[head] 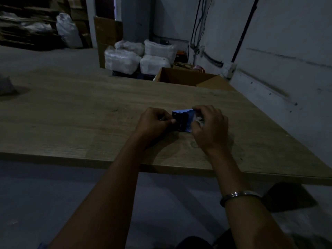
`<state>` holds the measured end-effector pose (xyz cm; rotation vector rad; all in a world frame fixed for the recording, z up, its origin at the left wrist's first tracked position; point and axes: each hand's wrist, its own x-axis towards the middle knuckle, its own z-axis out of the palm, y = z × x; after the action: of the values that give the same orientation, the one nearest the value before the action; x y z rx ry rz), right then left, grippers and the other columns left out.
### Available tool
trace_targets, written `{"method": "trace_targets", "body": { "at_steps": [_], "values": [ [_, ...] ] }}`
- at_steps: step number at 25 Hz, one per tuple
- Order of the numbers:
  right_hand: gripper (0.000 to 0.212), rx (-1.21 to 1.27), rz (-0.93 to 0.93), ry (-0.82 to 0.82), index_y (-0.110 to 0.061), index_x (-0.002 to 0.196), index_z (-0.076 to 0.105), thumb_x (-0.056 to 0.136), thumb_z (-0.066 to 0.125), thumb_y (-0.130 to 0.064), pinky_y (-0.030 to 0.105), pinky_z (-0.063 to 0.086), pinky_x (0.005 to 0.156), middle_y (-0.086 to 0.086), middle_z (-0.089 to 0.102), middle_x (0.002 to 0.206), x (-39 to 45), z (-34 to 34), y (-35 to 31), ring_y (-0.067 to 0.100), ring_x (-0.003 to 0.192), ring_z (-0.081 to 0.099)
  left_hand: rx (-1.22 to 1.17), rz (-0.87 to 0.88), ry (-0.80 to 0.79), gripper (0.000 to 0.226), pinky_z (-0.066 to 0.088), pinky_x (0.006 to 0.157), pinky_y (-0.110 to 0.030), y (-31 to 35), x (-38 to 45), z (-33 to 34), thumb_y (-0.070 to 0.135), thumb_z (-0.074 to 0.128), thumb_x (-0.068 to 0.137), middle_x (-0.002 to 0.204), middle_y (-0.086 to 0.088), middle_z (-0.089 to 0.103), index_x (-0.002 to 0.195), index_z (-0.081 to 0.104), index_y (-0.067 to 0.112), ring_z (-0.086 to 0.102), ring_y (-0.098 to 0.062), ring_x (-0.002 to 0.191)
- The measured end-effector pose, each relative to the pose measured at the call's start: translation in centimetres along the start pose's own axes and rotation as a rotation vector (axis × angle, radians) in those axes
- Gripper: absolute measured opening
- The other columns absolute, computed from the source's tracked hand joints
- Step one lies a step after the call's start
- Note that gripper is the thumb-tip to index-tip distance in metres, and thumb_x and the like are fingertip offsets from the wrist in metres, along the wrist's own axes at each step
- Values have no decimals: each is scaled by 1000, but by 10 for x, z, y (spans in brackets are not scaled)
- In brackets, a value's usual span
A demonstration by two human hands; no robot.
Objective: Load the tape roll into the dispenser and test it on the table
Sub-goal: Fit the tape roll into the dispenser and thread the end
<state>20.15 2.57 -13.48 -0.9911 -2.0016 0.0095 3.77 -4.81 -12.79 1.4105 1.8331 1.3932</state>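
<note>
Between my two hands, low over the wooden table (71,112), sits the blue tape dispenser (183,121). My left hand (154,123) pinches at its dark front end, fingers curled in. My right hand (209,127) curls around its far side, thumb toward me. The tape roll is hidden under my right fingers, so I cannot place it. A bangle (239,194) circles my right wrist.

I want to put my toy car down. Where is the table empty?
The table is bare left of the left hand and beyond both hands toward the cardboard box. It is crowded where both hands hold the blue dispenser.
</note>
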Motion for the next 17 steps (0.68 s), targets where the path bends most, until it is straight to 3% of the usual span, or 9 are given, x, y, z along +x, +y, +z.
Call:
{"method": "trace_targets", "body": {
  "at_steps": [2, 5, 8, 10, 13, 15, 17],
  "values": [
    [32, 34, 73, 37, -22, 103, 64, 73, 54, -27, 35, 38, 84, -5, 65, 99, -1, 0, 5, 18, 95, 57, -37, -21, -3, 7, 47, 67, -19, 1, 0, 0, 13, 66, 91, 100, 0, 68, 95, 71, 11, 63, -7, 92],
    [20, 152, 117, 32, -22, 93, 63, 73, 61, -21, 48, 51, 83, -7, 63, 91, -1, 2, 9, 15, 86, 62, -133, -84, -3, 10, 47, 63, -16, 5, -1, -1, 10, 64, 91, 100, -3, 69, 97, 71, 6, 64, -7, 89],
    [16, 162, 98, 28, -19, 90, 63, 75, 64, -14, 50, 53, 81, -4, 63, 92, -3, 3, 8, 16, 85, 61, -156, -104, -27, 12, 54, 65, -23, 6, -2, -2, 9, 64, 90, 98, -7, 70, 97, 73, 5, 68, -16, 90],
    [15, 166, 86, 36, -17, 89, 64, 75, 65, -13, 49, 54, 81, -1, 64, 92, -3, 3, 8, 16, 85, 61, -168, -98, -35, 13, 57, 66, -24, 7, -4, -3, 13, 65, 90, 97, -8, 71, 97, 73, 6, 69, -17, 87],
    [15, 188, 97, 39, -15, 90, 67, 75, 67, -10, 37, 55, 77, 2, 66, 93, -3, 1, 7, 12, 84, 60, -109, -40, -25, 12, 52, 56, -13, 5, -5, -3, 19, 70, 88, 93, -2, 71, 95, 73, 10, 68, -8, 80],
    [16, 193, 111, 41, -14, 90, 67, 76, 67, -8, 26, 51, 72, 3, 67, 93, -2, -1, 7, 12, 84, 61, -71, -28, 1, 9, 54, 64, -18, 3, -4, -2, 18, 70, 88, 93, -1, 71, 94, 73, 12, 68, -9, 84],
    [16, 183, 98, 48, -14, 90, 68, 75, 67, -9, 27, 52, 72, 3, 67, 93, -2, -1, 6, 14, 85, 62, -87, -63, 14, 7, 53, 71, -23, 3, -2, -1, 15, 67, 90, 96, -2, 70, 95, 72, 12, 67, -11, 89]
  ]
}}
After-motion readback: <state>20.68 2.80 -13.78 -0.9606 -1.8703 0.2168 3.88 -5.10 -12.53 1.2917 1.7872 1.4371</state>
